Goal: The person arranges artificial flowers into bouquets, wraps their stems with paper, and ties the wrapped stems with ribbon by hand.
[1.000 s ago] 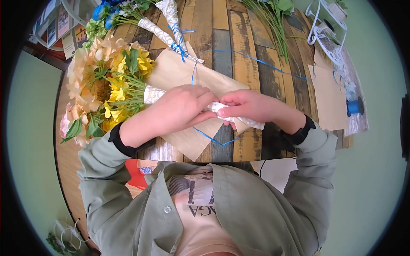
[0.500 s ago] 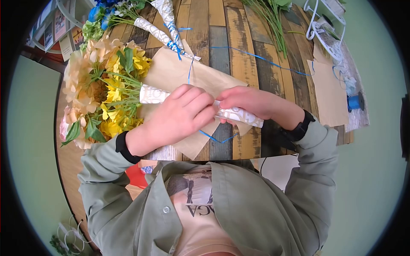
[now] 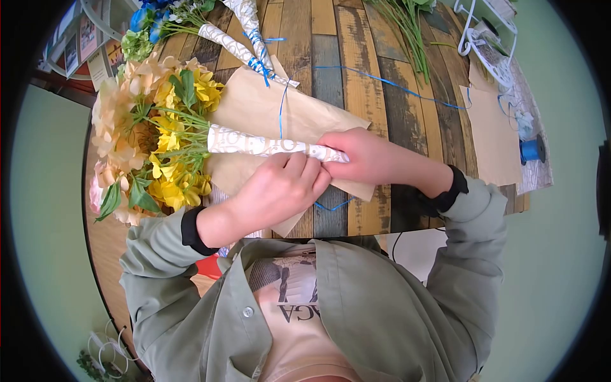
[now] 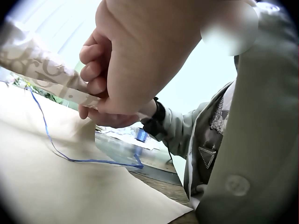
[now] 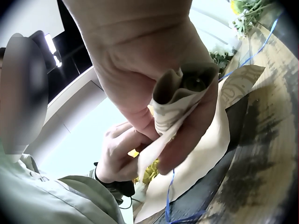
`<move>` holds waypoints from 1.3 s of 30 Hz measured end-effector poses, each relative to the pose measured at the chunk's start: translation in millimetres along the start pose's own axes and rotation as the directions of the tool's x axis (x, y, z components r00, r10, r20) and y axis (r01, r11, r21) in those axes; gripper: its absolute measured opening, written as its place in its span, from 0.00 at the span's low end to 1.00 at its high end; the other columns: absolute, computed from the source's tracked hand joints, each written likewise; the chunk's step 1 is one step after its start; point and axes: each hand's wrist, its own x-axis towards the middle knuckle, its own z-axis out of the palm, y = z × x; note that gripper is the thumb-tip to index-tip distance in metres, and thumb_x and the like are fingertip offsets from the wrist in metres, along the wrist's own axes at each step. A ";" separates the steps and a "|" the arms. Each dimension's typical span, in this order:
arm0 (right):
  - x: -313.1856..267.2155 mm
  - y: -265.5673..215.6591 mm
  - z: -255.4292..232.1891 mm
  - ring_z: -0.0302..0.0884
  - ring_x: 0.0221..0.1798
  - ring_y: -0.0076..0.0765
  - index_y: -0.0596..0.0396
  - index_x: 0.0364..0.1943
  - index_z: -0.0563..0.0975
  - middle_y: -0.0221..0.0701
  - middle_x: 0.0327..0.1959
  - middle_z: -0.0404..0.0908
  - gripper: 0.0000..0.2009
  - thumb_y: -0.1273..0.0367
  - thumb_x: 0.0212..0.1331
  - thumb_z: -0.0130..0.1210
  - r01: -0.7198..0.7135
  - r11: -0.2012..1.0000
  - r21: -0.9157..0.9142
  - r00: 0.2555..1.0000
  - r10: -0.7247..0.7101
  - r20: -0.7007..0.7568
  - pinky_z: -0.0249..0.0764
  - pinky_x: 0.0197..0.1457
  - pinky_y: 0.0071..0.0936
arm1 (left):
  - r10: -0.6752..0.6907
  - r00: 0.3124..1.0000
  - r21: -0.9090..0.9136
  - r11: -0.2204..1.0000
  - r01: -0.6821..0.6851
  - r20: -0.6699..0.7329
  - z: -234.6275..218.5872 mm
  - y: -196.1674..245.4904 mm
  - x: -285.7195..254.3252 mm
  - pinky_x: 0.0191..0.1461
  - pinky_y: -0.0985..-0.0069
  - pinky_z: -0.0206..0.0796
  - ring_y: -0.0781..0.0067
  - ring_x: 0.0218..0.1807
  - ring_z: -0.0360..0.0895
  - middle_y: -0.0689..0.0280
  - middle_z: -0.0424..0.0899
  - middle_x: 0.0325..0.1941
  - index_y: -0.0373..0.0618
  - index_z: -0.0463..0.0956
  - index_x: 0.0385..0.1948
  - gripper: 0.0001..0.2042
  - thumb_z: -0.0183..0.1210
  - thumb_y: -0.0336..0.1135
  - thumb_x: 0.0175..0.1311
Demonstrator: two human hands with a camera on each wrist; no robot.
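A bouquet of peach (image 3: 118,124) and yellow flowers (image 3: 168,137) lies at the left, its stems rolled in white-and-beige patterned wrapping paper (image 3: 245,142). My right hand (image 3: 363,156) grips the narrow end of this paper cone. In the right wrist view the rolled paper end (image 5: 180,100) pokes out of that hand, dark inside. Curled fingers of my left hand (image 3: 280,191) pinch the cone's near side, close beside the right hand. The left wrist view shows the patterned cone (image 4: 46,70) running into those fingers.
A brown paper sheet (image 3: 242,92) lies under the cone, with blue ribbon (image 3: 280,114) across it. Two wrapped bouquets (image 3: 229,44) lie behind. Loose green stems (image 3: 414,44), a white wire rack (image 3: 493,48) and a blue ribbon spool (image 3: 531,151) are farther right.
The right hand has turned over the cone's narrow end, which now points less downward. My left hand has slid toward me, uncovering more of the patterned cone.
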 end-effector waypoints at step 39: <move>-19.2 6.4 8.6 0.74 0.27 0.20 0.59 0.40 0.72 0.29 0.29 0.78 0.09 0.69 0.59 0.53 -0.182 0.878 0.444 0.973 0.225 -0.047 0.70 0.27 0.18 | -0.394 0.917 -0.842 0.473 0.260 0.061 1.2 -52.3 24.7 0.28 0.75 0.64 0.66 0.26 0.70 0.65 0.70 0.25 0.41 0.70 0.21 0.09 0.64 0.29 0.49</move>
